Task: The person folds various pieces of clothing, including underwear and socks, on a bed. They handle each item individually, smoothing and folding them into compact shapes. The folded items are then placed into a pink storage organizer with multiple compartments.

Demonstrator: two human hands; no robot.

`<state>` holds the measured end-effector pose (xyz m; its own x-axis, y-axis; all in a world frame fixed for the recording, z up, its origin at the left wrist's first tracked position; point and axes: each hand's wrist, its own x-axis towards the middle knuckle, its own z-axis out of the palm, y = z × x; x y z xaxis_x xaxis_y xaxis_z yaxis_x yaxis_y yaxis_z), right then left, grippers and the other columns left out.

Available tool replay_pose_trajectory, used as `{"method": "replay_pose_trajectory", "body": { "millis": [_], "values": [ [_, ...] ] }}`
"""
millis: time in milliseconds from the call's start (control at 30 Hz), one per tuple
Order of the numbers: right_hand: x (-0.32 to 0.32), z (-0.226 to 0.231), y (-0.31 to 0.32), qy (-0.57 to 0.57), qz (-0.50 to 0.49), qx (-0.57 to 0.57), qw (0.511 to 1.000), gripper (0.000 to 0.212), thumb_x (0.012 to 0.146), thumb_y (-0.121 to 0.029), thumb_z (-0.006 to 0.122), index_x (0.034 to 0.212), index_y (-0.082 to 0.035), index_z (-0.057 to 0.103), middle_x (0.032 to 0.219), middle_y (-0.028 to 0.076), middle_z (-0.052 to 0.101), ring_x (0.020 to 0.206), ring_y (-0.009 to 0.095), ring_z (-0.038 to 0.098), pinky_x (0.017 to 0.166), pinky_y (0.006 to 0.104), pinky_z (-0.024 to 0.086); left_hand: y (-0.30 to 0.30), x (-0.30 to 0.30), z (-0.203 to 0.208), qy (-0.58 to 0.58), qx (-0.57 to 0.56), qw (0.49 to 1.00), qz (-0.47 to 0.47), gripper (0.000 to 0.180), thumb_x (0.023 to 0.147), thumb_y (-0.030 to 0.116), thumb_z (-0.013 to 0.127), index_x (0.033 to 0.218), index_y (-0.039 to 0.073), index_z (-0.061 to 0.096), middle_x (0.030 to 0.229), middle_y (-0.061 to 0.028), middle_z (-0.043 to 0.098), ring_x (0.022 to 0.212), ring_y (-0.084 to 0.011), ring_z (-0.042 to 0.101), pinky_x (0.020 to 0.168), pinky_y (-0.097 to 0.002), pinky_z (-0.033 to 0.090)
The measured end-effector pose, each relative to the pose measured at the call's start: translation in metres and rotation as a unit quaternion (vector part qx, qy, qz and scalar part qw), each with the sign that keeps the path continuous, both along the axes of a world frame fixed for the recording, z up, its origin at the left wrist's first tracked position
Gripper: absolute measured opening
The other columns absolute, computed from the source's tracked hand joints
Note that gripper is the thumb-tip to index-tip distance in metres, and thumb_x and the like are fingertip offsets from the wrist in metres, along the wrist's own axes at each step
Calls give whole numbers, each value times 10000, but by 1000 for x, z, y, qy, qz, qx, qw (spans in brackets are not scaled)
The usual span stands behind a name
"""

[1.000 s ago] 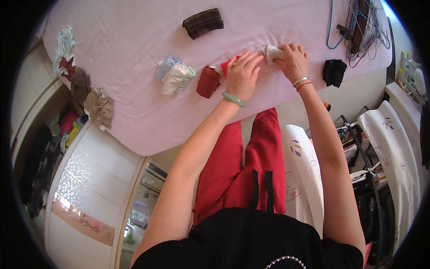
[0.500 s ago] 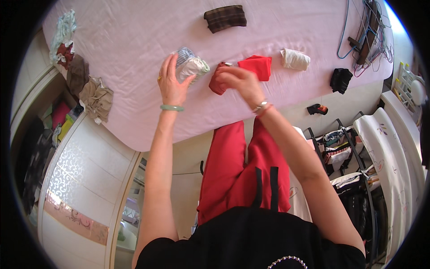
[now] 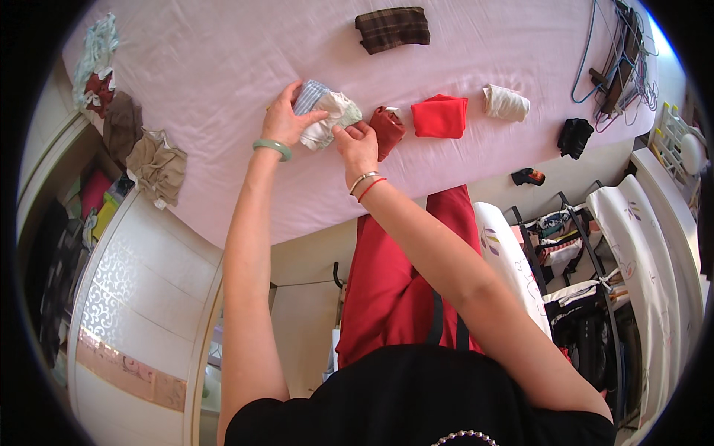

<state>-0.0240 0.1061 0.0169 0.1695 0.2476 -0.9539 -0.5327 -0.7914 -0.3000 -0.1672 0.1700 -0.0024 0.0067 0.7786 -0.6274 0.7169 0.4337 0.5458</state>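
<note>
A small bundle of white and blue-striped clothing lies on the pink bed sheet. My left hand, with a green bangle at its wrist, grips the left side, thumb across the white part and fingers at the blue end. My right hand pinches the bundle's lower right edge; its fingers are bent. Just right of this hand sits a dark red folded garment, and beyond it a bright red folded piece. A white rolled garment lies further right.
A brown plaid folded garment lies farther back. Loose clothes spread along the bed's left edge. A black bundle and a tangle of hangers lie at the right. A clothes rack stands on the floor at right.
My right hand has moved left and down from beside the dark red garment to the white and blue bundle. My left hand has closed on the bundle's left side.
</note>
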Motion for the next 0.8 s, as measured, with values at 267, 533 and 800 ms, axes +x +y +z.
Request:
{"method": "replay_pose_trajectory", "body": {
  "millis": [267, 533, 800],
  "values": [
    [1, -2, -5, 20, 68, 70, 995, 357, 885, -181, 658, 1159, 13, 538, 1050, 67, 624, 895, 148, 577, 806, 299, 476, -11, -11, 19, -144, -205, 960, 128, 500, 812, 290, 765, 1173, -4, 582, 1067, -50, 645, 943, -121, 600, 829, -281, 492],
    [37, 32, 9, 0, 50, 219, 974, 362, 916, -148, 631, 1201, 14, 477, 1037, 62, 587, 957, 130, 554, 831, 271, 470, -36, 49, 68, -254, -51, 932, 252, 474, 853, 278, 730, 1211, 24, 550, 1122, -25, 619, 1001, -107, 577, 887, -271, 467],
    [174, 49, 13, 21, -78, 267, 960, 332, 913, -165, 653, 1188, -2, 564, 1036, 24, 647, 909, 89, 597, 779, 248, 488, -20, 156, 95, -349, -83, 887, 292, 432, 820, 241, 762, 1158, 37, 589, 1030, -15, 647, 916, -86, 595, 840, -249, 481]
  ]
}}
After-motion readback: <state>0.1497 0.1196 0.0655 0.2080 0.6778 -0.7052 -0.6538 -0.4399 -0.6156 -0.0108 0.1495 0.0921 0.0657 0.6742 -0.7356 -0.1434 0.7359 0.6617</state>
